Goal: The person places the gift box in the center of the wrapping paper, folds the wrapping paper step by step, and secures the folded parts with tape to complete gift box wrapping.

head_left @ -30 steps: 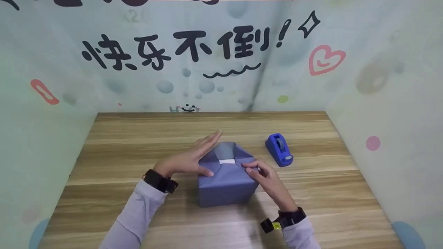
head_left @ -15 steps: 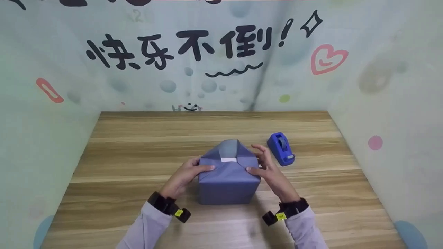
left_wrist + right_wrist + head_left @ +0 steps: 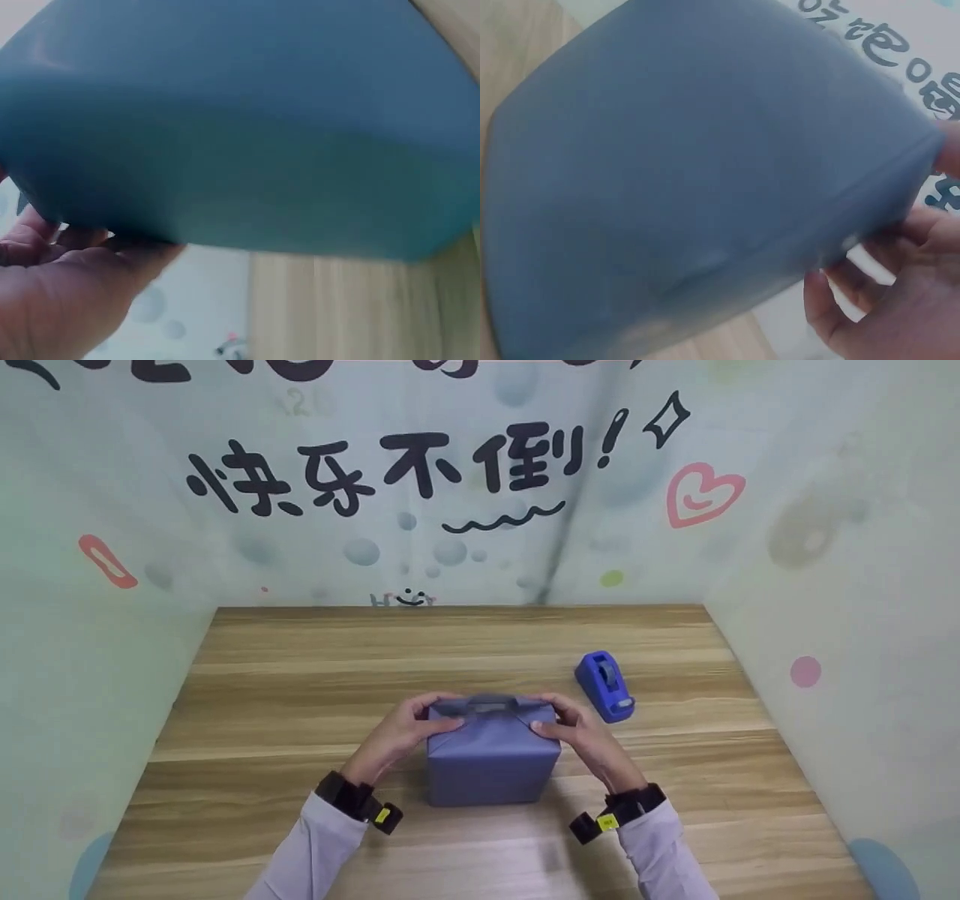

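A box wrapped in blue-grey paper [image 3: 491, 776] stands on the wooden table in front of the person. Its top paper is folded in at the sides, and at the far top edge a flap of paper [image 3: 491, 700] stands close to the top. My left hand [image 3: 394, 735] grips the upper left corner, thumb on top and fingers over the far side. On the upper right corner, my right hand [image 3: 592, 739] holds in much the same way. Both wrist views are filled mostly by the box's smooth paper faces, with fingers at an edge.
A blue tape dispenser [image 3: 604, 686] stands on the wooden table [image 3: 300, 660], just beyond my right hand. A pale printed cloth wall [image 3: 450, 547] closes off the back, with similar walls on both sides.
My left hand has come down from the paper's far side to the left corner. The raised far flap has folded down towards the top. Right-hand fingers have shifted along the far right edge.
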Demonstrator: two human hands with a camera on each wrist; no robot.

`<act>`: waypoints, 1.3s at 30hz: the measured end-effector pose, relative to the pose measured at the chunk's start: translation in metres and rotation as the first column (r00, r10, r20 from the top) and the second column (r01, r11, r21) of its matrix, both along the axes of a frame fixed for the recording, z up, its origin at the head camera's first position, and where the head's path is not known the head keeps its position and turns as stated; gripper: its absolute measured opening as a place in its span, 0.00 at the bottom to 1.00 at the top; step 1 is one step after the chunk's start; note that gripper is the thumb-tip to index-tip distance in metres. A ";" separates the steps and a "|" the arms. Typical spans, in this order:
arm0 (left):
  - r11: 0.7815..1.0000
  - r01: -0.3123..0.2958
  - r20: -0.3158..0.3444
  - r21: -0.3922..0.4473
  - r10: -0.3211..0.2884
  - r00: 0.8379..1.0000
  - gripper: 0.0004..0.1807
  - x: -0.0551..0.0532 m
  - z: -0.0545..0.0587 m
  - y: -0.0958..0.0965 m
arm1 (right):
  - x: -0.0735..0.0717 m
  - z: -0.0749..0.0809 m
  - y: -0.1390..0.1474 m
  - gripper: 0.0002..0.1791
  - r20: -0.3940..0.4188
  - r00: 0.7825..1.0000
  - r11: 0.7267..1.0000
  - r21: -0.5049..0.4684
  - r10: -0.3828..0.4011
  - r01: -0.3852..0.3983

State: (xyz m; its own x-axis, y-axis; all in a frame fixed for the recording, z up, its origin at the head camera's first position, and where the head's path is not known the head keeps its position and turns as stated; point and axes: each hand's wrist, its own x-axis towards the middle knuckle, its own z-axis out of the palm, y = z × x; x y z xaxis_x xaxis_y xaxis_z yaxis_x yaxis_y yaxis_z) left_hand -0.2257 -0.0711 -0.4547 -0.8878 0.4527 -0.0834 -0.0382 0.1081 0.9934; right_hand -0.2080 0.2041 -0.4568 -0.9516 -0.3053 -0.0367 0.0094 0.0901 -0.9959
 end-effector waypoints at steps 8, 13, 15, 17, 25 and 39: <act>0.915 -0.083 -0.497 -0.396 -0.138 0.857 0.23 0.014 0.016 -0.006 | 0.009 -0.003 0.008 0.22 -0.234 0.969 0.971 0.237 0.084 -0.027; 0.764 -0.145 -0.583 -0.628 -0.339 0.738 0.42 0.028 0.024 -0.014 | 0.011 -0.002 0.007 0.23 -0.353 0.928 0.940 0.342 0.116 0.012; 0.726 -0.161 -0.584 -0.669 -0.379 0.717 0.47 0.035 0.023 -0.016 | 0.012 0.000 0.006 0.24 -0.406 0.904 0.919 0.392 0.132 0.042; 0.714 -0.205 -0.618 -0.670 -0.384 0.686 0.47 0.042 0.021 -0.017 | 0.013 0.002 0.005 0.24 -0.473 0.869 0.889 0.447 0.144 0.096; 0.775 -0.414 -0.855 -0.477 -0.299 0.425 0.34 0.055 -0.001 -0.013 | 0.026 0.005 0.000 0.20 -0.821 0.533 0.757 0.479 0.206 0.445; 0.827 -0.407 -0.907 -0.388 -0.264 0.329 0.22 0.058 -0.012 -0.006 | 0.032 0.002 -0.004 0.15 -0.887 0.376 0.757 0.435 0.269 0.487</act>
